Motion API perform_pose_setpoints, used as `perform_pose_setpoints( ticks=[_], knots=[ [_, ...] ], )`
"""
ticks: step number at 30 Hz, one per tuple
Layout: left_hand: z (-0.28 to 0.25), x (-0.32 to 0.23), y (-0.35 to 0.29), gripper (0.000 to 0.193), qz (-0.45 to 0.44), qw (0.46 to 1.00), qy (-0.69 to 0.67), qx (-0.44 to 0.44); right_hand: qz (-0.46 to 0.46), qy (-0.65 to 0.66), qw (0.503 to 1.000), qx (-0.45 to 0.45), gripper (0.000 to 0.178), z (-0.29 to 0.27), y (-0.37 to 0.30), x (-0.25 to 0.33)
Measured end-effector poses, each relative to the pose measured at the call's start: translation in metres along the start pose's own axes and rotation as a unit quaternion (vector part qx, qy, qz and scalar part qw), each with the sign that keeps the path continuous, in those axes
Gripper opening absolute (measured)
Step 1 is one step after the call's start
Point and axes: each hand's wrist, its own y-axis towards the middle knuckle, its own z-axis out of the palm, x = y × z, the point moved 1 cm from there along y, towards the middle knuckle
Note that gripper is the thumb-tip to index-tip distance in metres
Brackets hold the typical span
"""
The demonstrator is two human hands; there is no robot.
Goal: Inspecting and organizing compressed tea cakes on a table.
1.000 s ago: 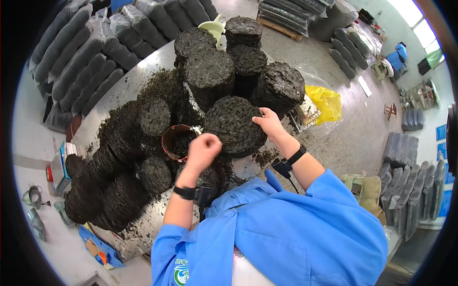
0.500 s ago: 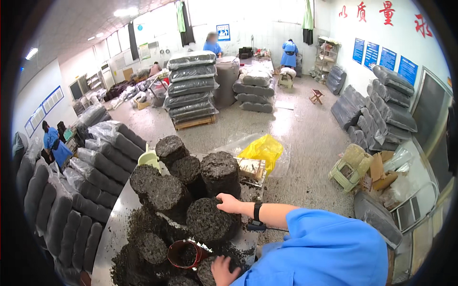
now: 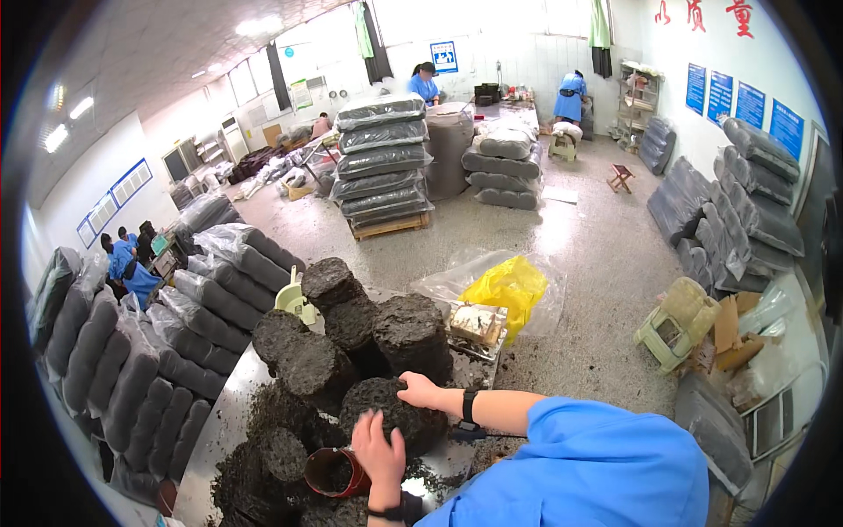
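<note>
A thick round block of dark, crumbly pressed material [image 3: 373, 402] stands on the metal worktable [image 3: 211, 439]. My right hand [image 3: 421, 392] comes in from the right, its fingers closed over the block's right upper edge. In front of the same block is my left hand [image 3: 378, 446], fingers spread; whether it touches the surface I cannot tell. Just left of that wrist sits a dark red round container [image 3: 336, 472] with dark stuff inside. Similar blocks, such as a tall one [image 3: 411, 334], crowd the far side of the table. Loose dark crumbs [image 3: 241, 481] heap up at the left.
Beyond the table lie a white board [image 3: 474, 329] and a yellow plastic bag [image 3: 509, 290]. Filled grey sacks [image 3: 132, 386] are stacked at the left. A pale green stool [image 3: 676, 325] stands at the right. Other people in blue [image 3: 571, 97] work farther off.
My left hand has moved up from a lower block, past the red container, to the front of the block my right hand holds. The whole view has shifted slightly.
</note>
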Motion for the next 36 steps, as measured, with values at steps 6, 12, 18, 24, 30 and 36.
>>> perform_pose_setpoints(
  ticks=[6,12,18,24,30,36],
  knots=[
    [0.089,-0.023,0.046,0.083,-0.043,0.971,0.161,0.172,0.012,0.085,0.991,0.106,0.062,-0.023,0.001,-0.020],
    [0.103,-0.018,0.045,0.079,-0.017,0.968,0.176,0.178,-0.103,0.058,0.990,0.072,0.062,-0.098,-0.079,-0.098],
    [0.085,-0.010,0.048,0.085,-0.069,0.960,0.164,0.218,0.304,0.176,0.932,-0.090,0.035,-0.185,-0.254,-0.271],
    [0.075,-0.011,0.047,0.078,-0.010,0.950,0.229,0.211,0.418,0.381,0.695,-0.445,0.026,-0.132,-0.428,-0.336],
    [0.077,-0.007,0.041,0.076,0.024,0.946,0.251,0.205,0.349,0.342,0.836,-0.251,0.042,-0.115,-0.419,-0.258],
    [0.070,-0.017,0.044,0.075,0.030,0.948,0.245,0.201,-0.003,0.354,0.907,-0.229,0.057,-0.213,-0.376,-0.078]
  ],
)
